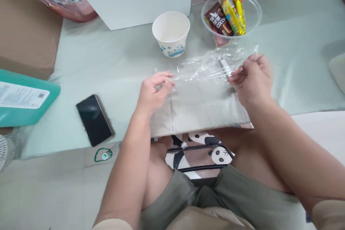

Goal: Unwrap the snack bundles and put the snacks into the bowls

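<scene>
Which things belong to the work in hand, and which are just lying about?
In hand:
- clear plastic film, between left hand and right hand

Lying about:
- smartphone
- plastic bowl with wrapped snacks
- teal container
- cardboard box

Unclear: printed paper cup beside the film
</scene>
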